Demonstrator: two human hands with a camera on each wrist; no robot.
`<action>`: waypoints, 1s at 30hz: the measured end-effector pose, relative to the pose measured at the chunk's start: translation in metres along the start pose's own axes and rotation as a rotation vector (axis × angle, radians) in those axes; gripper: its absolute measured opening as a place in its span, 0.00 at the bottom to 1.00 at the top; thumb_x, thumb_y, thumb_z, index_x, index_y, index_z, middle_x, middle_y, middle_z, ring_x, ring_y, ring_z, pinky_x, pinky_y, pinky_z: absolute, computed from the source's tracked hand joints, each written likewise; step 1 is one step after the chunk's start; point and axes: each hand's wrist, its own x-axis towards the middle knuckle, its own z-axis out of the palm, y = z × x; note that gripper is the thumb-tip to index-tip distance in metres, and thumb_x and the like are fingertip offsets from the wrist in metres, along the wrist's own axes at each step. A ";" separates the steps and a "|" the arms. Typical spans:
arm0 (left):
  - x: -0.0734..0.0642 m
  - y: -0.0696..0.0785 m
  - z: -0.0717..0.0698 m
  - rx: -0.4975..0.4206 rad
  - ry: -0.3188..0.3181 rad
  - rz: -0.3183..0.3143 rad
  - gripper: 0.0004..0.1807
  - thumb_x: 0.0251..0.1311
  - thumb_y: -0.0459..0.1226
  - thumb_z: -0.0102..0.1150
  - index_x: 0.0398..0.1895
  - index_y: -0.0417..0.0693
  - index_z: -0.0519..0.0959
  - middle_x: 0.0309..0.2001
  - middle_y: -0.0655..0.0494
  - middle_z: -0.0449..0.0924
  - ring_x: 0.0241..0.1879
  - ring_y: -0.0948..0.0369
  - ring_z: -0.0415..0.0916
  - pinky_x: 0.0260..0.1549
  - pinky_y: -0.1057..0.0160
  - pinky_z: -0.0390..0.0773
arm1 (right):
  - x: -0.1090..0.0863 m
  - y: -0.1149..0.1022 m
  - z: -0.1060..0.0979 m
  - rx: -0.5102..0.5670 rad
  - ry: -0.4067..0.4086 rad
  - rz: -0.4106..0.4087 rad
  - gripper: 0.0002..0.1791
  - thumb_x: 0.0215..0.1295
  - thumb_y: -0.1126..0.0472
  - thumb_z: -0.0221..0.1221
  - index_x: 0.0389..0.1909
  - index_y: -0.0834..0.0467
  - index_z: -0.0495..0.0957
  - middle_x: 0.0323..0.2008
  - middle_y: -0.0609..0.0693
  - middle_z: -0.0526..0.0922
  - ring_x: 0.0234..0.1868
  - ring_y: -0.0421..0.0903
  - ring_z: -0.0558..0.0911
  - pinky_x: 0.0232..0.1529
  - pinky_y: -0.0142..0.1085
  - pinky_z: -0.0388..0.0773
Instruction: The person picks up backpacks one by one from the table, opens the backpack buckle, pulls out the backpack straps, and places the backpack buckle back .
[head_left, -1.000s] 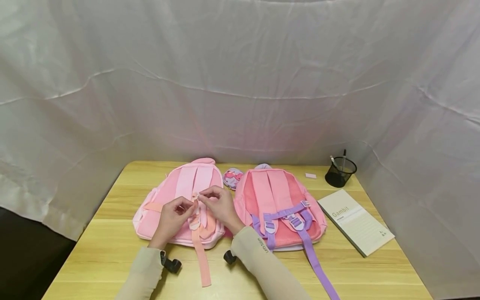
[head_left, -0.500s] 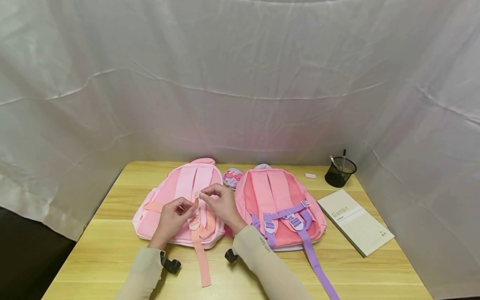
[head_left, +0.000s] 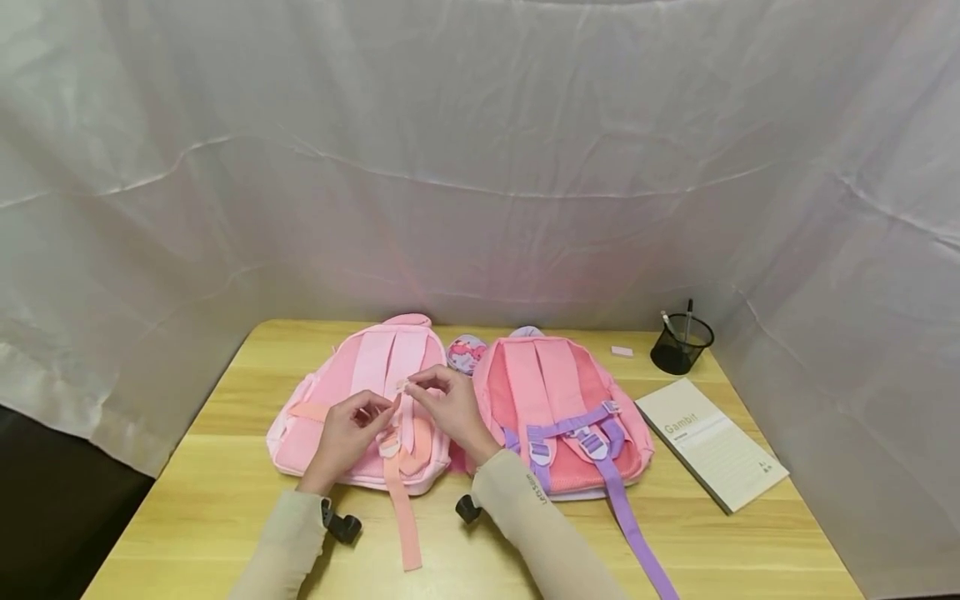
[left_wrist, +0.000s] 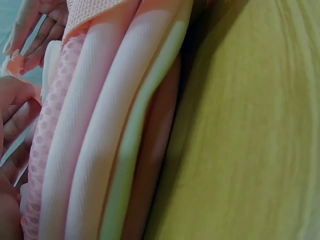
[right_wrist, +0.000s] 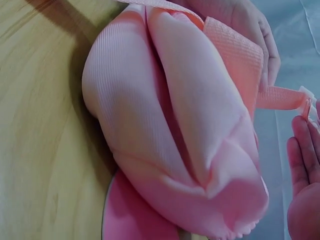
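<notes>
A light pink backpack (head_left: 337, 400) lies straps-up on the table, with a peach webbing strap (head_left: 405, 525) trailing from it toward the front edge. Above its lower half, my left hand (head_left: 345, 433) pinches a short stretch of peach webbing (right_wrist: 280, 97) between thumb and fingers. At the end of that webbing, my right hand (head_left: 457, 410) holds a small whitish plastic buckle (head_left: 402, 386) by the fingertips. The webbing runs taut between both hands in the right wrist view. A strap adjuster (head_left: 389, 445) shows just below the left fingers.
To the right lies a second pink backpack (head_left: 517, 375) with purple straps (head_left: 630, 517). A round patterned pouch (head_left: 465, 354) sits between the bags. Farther right are a notebook (head_left: 705, 442), a black mesh pen cup (head_left: 678, 346) and a small pale eraser-like block (head_left: 622, 352).
My right hand has shifted slightly right with the buckle. The left hand has followed a little, still pinching the webbing. The bags stay in place.
</notes>
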 end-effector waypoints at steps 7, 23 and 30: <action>0.002 0.004 -0.010 0.137 -0.050 -0.014 0.08 0.61 0.35 0.73 0.40 0.57 0.86 0.31 0.63 0.83 0.30 0.68 0.77 0.33 0.69 0.79 | 0.000 -0.006 -0.013 -0.021 -0.037 0.044 0.08 0.66 0.60 0.70 0.44 0.56 0.87 0.44 0.51 0.90 0.47 0.44 0.87 0.60 0.41 0.80; -0.010 -0.010 -0.040 0.257 -0.090 0.001 0.10 0.59 0.32 0.73 0.42 0.52 0.86 0.37 0.62 0.84 0.35 0.66 0.75 0.35 0.69 0.77 | -0.002 0.003 -0.037 -0.106 -0.093 0.090 0.07 0.67 0.59 0.69 0.44 0.54 0.88 0.43 0.48 0.91 0.49 0.45 0.88 0.61 0.43 0.80; -0.011 -0.014 -0.038 0.226 -0.100 -0.030 0.10 0.60 0.32 0.73 0.43 0.52 0.86 0.37 0.60 0.82 0.35 0.65 0.73 0.35 0.71 0.74 | -0.002 0.008 -0.044 -0.155 -0.104 0.102 0.07 0.67 0.58 0.70 0.44 0.52 0.88 0.42 0.46 0.91 0.48 0.43 0.88 0.53 0.40 0.84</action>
